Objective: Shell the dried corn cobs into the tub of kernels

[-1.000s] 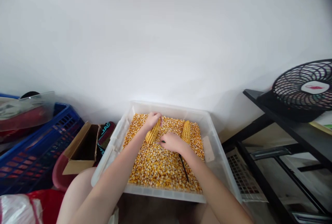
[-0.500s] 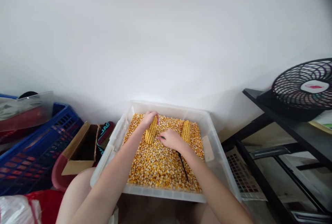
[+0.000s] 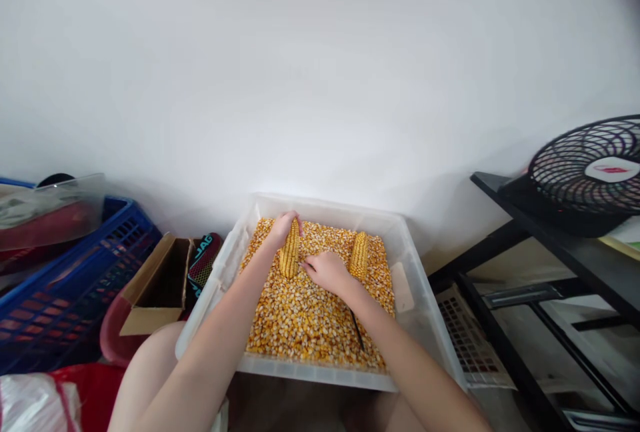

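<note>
- The clear plastic tub point(image 3: 240, 235) is the landmark; it sits on the person's lap, against the white wall, and holds a deep bed of loose kernels point(image 3: 305, 319) that seem to gather there as they fall.
- The left hand point(image 3: 281, 228) is wrapped around the upper end of a corn cob point(image 3: 290, 257), near the tub's far-left corner. The cob stands steeply, its lower end down in the kernels, which looks like a way to brace it.
- The right hand point(image 3: 327, 272) sits just right of that cob, at the tub's middle, closed over a thin dark tool point(image 3: 357, 329). Its tip is at the cob's base; its shaft trails back toward the tub's near rim. The tip itself is hidden.
- A second cob point(image 3: 359, 255) lies on the kernels toward the tub's far right, untouched, within reach.
- Left of the tub are a cardboard box point(image 3: 155, 285) and a blue crate point(image 3: 60, 299); right of it, a black fan point(image 3: 585, 175) on a dark shelf point(image 3: 550, 232).
</note>
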